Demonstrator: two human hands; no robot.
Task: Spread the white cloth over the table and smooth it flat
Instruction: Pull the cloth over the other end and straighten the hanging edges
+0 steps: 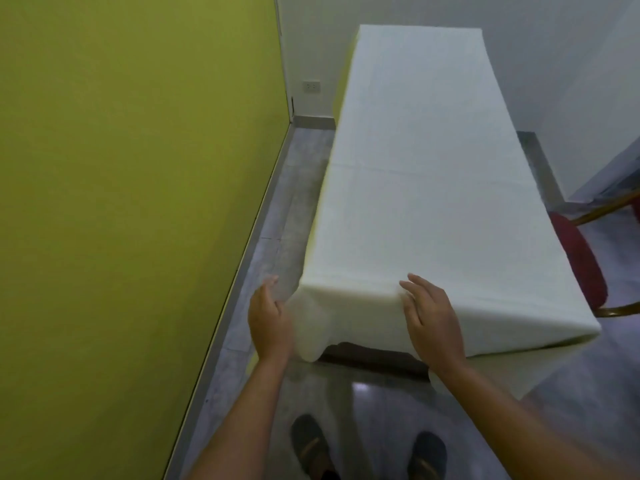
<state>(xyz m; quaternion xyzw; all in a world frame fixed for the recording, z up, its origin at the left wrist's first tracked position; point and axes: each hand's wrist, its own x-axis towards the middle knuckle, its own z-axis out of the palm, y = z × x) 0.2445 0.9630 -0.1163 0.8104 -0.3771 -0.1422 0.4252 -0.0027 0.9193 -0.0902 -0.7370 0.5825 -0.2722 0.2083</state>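
Observation:
The white cloth [419, 188] covers the whole long table and hangs over its near end and sides. The dark table edge [374, 360] shows below the hanging cloth at the near end. My left hand [268, 318] is at the near left corner, fingers apart, beside the draped cloth and touching its fold. My right hand [429, 317] lies flat with spread fingers on the near edge of the cloth, over the table's end. Neither hand visibly grips the fabric.
A yellow-green wall [138, 202] runs close along the left, leaving a narrow strip of grey floor [277, 220]. A red-cushioned wooden chair [581, 258] stands against the table's right side. My feet in dark sandals [311, 441] are at the near end.

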